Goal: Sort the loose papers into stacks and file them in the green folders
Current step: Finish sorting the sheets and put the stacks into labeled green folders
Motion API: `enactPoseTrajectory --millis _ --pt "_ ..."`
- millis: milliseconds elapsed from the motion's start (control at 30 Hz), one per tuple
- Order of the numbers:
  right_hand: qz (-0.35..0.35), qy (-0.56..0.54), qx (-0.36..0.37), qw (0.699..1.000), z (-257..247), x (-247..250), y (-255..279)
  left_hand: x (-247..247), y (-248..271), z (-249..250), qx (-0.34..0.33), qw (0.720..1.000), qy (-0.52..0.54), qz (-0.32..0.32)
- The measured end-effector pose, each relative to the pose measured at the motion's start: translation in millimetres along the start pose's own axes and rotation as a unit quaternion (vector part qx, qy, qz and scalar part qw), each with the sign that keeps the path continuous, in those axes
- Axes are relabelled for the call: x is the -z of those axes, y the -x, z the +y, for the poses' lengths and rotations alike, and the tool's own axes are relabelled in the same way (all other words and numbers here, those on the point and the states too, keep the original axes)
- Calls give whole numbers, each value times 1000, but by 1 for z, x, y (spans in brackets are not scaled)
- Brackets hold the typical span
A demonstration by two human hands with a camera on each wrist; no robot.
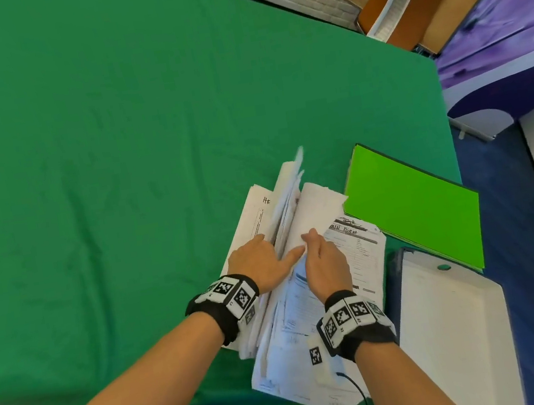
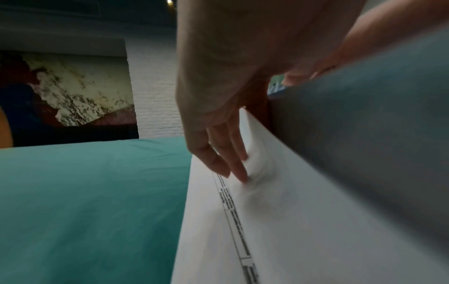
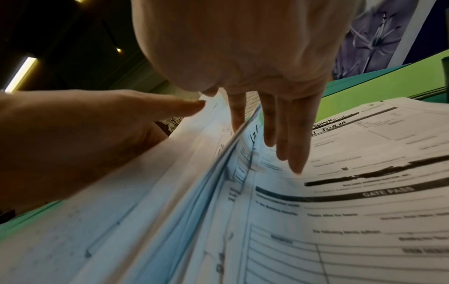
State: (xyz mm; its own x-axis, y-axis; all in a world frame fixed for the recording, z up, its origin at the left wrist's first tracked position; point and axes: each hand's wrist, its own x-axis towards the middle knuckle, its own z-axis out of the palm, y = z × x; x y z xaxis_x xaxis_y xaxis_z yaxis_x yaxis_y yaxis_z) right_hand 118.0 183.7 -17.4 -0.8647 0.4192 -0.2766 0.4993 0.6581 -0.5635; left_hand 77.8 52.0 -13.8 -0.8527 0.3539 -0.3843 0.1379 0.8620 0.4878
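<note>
White papers [image 1: 309, 286] lie in a loose pile at the near right of the green surface [image 1: 79, 161], just beside a green folder [image 1: 411, 205]. The left hand [image 1: 260, 262] lays straight fingers on the left sheets while the right hand [image 1: 325, 263] seems to part upright sheets, fingers extended; any pinch is hidden. Sorting is under way; next, lift one group clear into its own stack.

Both forearms extended, left hand [image 1: 260, 261] flat, fingers straight, right hand [image 1: 326, 263] beside it, fingers extended downward
</note>
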Motion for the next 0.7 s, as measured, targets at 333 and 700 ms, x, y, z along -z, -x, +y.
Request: enactPoseTrajectory --millis 333,700 --pt "-4 50 -6 999 -10 0 9 -4 -13 -21 43 965 251 -53" --pt "70 -22 -53 996 12 11 16 4 -11 -13 108 905 402 -81"
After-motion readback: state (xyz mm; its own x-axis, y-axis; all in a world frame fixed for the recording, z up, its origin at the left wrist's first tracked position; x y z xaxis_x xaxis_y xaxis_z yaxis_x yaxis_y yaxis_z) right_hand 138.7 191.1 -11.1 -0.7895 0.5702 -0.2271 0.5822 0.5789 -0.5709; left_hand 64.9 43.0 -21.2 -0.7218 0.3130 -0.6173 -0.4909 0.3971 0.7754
